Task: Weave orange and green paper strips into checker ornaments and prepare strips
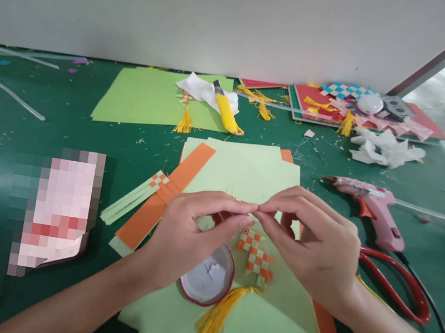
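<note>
My left hand [189, 231] and my right hand [316, 252] meet fingertip to fingertip above pale green paper sheets [243, 167]. Thumb and index finger of each are pinched together; whatever sits between them is too small to make out. Just beneath lies a woven orange-and-green paper fish [257, 257] with an eye dot and a yellow tassel [219, 317]. Below my left hand, a red-rimmed round lid [207, 276] holds several tiny white pieces. Left of it, a partly woven bundle of green paper strips [132, 200] rests against an orange paper strip [185, 174].
A pink glue gun [385, 206] and red-handled scissors [402, 282] lie at right. A blurred phone [60, 203] is at left. Toward the back are a yellow cutter knife [227, 110], green paper [132, 96], crumpled tissue [386, 147] and a blue-white woven piece [346, 90].
</note>
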The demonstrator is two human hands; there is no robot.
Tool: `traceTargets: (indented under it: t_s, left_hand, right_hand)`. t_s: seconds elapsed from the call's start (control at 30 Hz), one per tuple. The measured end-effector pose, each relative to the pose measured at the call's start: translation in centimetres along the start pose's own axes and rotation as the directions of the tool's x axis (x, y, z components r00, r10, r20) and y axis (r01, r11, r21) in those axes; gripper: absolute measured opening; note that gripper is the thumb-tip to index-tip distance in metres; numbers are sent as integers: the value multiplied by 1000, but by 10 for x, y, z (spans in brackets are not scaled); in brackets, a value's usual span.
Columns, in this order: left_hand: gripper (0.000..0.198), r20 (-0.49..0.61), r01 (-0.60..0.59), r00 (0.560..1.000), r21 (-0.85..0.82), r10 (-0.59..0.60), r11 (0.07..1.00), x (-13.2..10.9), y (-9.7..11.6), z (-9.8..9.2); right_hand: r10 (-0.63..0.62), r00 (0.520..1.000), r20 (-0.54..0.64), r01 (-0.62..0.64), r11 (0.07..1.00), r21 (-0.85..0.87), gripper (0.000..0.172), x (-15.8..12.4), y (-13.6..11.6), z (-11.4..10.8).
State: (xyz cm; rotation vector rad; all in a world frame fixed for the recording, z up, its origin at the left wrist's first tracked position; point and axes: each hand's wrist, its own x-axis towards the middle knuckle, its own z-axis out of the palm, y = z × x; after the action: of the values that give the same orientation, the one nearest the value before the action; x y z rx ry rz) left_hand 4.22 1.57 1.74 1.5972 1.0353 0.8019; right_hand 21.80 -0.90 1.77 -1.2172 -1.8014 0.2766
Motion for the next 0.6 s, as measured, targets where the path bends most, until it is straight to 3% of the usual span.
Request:
traceTargets:
  t_s: [0.1, 0.23, 0.6]
  left_hand:
    - [18, 12, -27, 1000, 5, 27, 1000, 0, -1, 0]
    - [21, 52, 9, 999, -55, -6, 998, -1, -2, 0]
    - [11, 40, 210, 978, -168, -206, 963, 4, 2, 0]
  right_hand:
    - [85, 996, 12, -85, 996, 27, 10, 1, -2, 0]
    - [95, 995, 10, -95, 995, 44, 9, 1, -1, 0]
    - [-164, 986, 24, 165, 983, -81, 16, -2, 3, 2]
